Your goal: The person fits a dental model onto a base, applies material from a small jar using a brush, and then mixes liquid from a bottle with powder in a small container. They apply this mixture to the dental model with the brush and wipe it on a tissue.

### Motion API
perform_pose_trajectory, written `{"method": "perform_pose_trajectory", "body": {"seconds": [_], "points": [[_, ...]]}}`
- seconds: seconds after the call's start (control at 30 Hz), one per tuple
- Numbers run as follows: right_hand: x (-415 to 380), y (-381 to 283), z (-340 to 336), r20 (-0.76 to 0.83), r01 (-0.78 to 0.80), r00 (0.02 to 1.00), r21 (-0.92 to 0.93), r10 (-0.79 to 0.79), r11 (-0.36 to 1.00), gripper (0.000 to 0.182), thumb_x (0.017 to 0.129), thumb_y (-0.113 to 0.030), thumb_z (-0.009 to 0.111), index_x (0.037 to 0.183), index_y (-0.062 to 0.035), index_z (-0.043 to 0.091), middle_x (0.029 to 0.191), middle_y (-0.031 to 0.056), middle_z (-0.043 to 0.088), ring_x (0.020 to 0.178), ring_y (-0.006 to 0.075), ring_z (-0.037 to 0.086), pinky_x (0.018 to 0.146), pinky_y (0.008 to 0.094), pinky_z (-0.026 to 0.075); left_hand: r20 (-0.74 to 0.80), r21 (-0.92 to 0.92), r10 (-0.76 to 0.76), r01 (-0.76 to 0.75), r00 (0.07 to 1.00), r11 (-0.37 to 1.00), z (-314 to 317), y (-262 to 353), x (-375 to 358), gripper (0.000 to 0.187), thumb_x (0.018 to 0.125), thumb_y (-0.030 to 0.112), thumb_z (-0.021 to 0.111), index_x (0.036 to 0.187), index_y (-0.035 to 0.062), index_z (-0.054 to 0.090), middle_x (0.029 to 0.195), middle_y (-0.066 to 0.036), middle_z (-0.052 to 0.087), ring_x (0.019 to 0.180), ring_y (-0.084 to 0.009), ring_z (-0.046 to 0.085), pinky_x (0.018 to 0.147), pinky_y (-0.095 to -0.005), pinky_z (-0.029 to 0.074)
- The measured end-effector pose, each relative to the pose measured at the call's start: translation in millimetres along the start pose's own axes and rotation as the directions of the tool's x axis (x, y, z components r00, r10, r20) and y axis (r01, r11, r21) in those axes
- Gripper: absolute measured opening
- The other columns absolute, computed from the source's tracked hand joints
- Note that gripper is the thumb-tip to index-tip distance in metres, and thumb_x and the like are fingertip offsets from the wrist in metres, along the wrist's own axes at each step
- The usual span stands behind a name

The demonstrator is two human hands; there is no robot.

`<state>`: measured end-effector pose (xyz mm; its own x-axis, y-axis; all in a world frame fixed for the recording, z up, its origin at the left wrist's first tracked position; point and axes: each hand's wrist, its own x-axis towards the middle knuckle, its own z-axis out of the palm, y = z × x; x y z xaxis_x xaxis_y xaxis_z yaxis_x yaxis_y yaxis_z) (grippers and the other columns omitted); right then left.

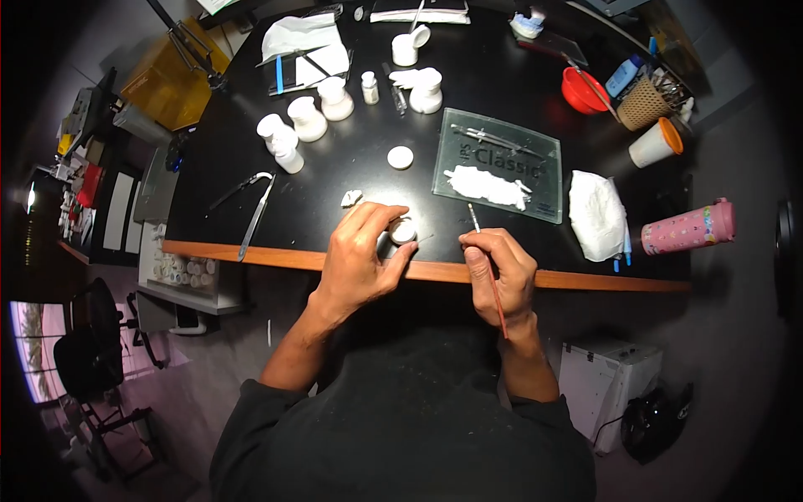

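Observation:
My left hand [360, 251] curls its thumb and forefinger around a small round white jar [402, 231] near the desk's front edge. Between the fingers of my right hand [500, 272] is a thin brush [497, 294] with a reddish handle, its tip pointing away from me. Beyond the jar lies a round white lid [401, 157]. A small whitish lump [351, 198] sits just past my left fingers. Ahead of my right hand, a glass slab [535, 180] marked "Classic" carries a spread of white material [489, 187] and thin tools [498, 140].
White plaster-like pieces [307, 119] and a small bottle [369, 87] stand at the back left. Curved tweezers [256, 217] lie at left. On the right are a folded white tissue [596, 216], a pink bottle [688, 227], a cup [655, 144] and a red bowl [583, 90].

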<state>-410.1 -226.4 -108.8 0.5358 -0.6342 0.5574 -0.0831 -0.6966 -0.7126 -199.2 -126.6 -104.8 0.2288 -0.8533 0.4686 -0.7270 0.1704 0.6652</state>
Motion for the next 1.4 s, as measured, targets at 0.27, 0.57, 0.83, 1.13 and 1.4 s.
{"method": "perform_pose_trajectory", "body": {"seconds": [0.27,0.57,0.83,1.13,1.4], "points": [[7.6,-2.7,8.2,0.081,-0.025,0.996,-0.012,0.026,1.0,0.01,0.096,-0.006,0.072,0.1,0.0035,0.072,0.089,0.0164,0.071,0.071,0.0279,0.068,0.065,0.0364,0.053,-0.03,-0.007,0.011,-0.011,1.0,1.0,1.5,-6.2,-2.0,0.035,0.074,0.007,0.088,0.105,0.0003,0.073,0.09,-0.012,0.069,0.081,-0.0251,0.068,0.074,-0.0352,0.054],[7.9,-2.5,8.8,0.089,-0.028,0.996,-0.023,0.03,0.999,0.011,0.094,-0.007,0.074,0.099,0.0027,0.072,0.087,0.0154,0.071,0.073,0.0292,0.068,0.066,0.0379,0.053,0.016,0.071,0.068,-0.069,0.998,0.995,2.1,-5.4,-2.7,0.031,0.076,0.007,0.087,0.103,0.0034,0.071,0.088,-0.01,0.063,0.08,-0.0262,0.063,0.072,-0.0384,0.05],[12.5,-8.2,7.7,0.061,-0.096,0.994,0.029,0.094,0.995,0.007,0.095,-0.002,0.071,0.1,0.0023,0.073,0.089,0.0137,0.072,0.074,0.0232,0.068,0.067,0.0338,0.053,-0.014,0.039,0.039,-0.038,0.999,0.999,5.1,-5.3,-4.2,0.045,0.074,0.014,0.09,0.109,0.0044,0.064,0.09,-0.008,0.066,0.08,-0.0248,0.066,0.074,-0.0384,0.048],[15.4,-13.5,25.1,0.17,-0.313,0.949,0.622,0.266,0.718,0.03,0.098,0.01,0.057,0.127,0.0085,0.061,0.125,0.0173,0.067,0.116,0.0202,0.067,0.097,0.0313,0.059,-0.132,0.04,0.045,-0.04,0.99,0.998,10.0,-6.3,-8.0,0.05,0.069,0.011,0.093,0.111,0.0035,0.066,0.087,-0.008,0.067,0.075,-0.0214,0.066,0.069,-0.034,0.051],[24.2,-15.1,40.3,0.12,-0.194,0.98,0.442,0.157,0.876,0.038,0.089,0.018,0.053,0.123,0.0078,0.064,0.125,0.0197,0.065,0.109,0.0227,0.072,0.094,0.0321,0.064,-0.166,-0.02,0.043,-0.047,0.985,0.999,8.8,-8.8,-10.2,0.048,0.069,0.005,0.088,0.112,0.0044,0.066,0.084,-0.007,0.065,0.076,-0.0237,0.066,0.069,-0.0364,0.051]]}}
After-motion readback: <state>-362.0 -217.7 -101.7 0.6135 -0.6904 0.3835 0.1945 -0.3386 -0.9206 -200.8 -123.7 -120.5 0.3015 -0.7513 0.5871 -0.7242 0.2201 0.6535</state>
